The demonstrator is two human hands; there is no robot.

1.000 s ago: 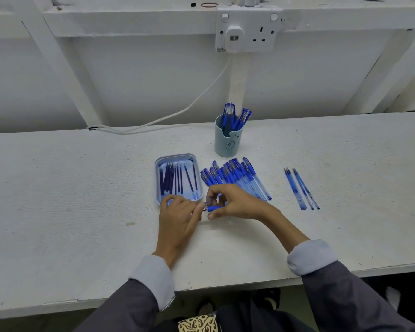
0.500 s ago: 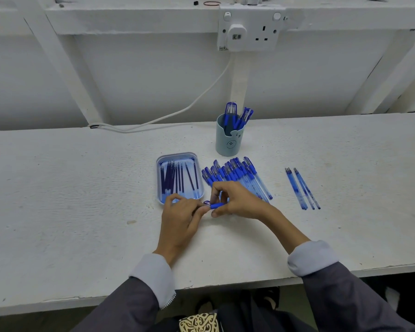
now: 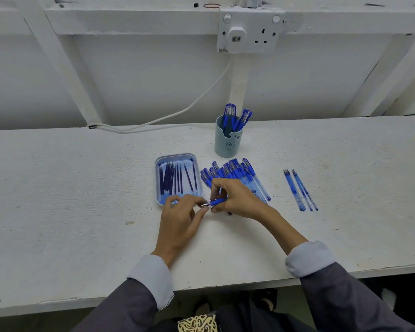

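Head view: your right hand [image 3: 240, 200] grips the blue pen [image 3: 217, 202] at frame centre, just beside the lower right corner of the tray [image 3: 176, 155]. Your left hand [image 3: 180, 221] pinches its metal tip [image 3: 205, 205]. Hands barely shifted over the last second; tip likely mid-twist, joint not yet finished.

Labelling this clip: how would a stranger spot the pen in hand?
On the white bench, find the blue tray; at its near right corner the left hand and right hand pinch one pen crosswise. The other pens lie lengthwise in a row.
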